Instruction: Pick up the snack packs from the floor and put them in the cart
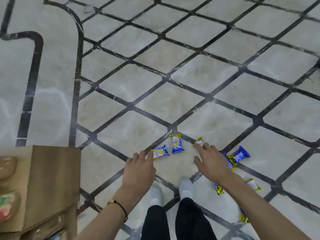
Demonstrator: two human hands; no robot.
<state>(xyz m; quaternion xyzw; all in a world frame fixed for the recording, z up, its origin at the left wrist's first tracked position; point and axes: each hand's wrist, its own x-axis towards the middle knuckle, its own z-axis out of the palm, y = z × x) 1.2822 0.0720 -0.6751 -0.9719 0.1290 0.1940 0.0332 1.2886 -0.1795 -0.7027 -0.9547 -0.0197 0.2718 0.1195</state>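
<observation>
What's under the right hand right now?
A snack pack: its gold end shows beyond the right hand, whose fingers rest on it. The rest of the pack is covered, so its full outline cannot be seen.

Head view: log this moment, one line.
left hand: open, at pack | right hand: open, on second pack | other packs: on floor

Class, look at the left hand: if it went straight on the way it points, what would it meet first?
Probably the blue-and-gold snack pack lying just beyond the left hand; whether its fingertips touch it is unclear.
</observation>
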